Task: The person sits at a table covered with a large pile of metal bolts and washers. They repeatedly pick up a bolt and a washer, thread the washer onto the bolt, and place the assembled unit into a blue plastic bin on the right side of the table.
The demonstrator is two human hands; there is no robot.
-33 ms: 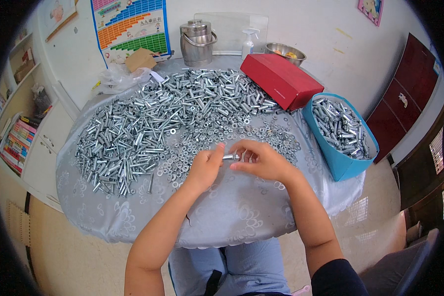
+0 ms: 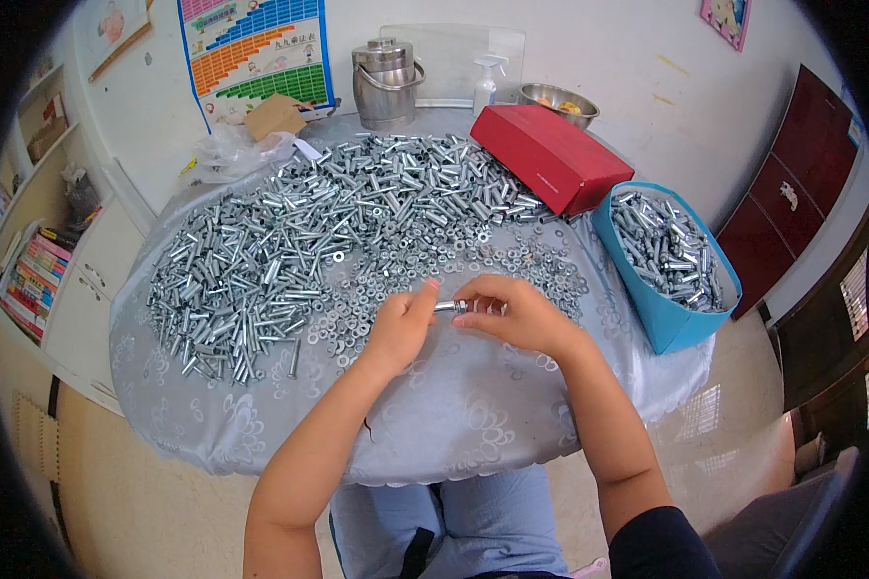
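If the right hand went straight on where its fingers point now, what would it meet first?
Most likely the metal fastener, which the right hand seems to touch; just beyond it comes the left hand. Exact depth is unclear.

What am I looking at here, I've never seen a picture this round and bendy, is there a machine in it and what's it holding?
There's no machine: these are a person's own bare left hand and right hand. The pictures come from the left of two wide fisheye cameras worn on the person's head, looking down, so straight edges curve near the rim.

On the table's shiny grey patterned cloth lies a big heap of silvery metal bolts and tubes, with small silvery metal rings nearer the hands. On the right are a red rectangular box and a blue open bin full of metal parts.

The left hand holds a short, silvery metal piece. The right fingertips are at its other end; whether they grip it is hard to tell.
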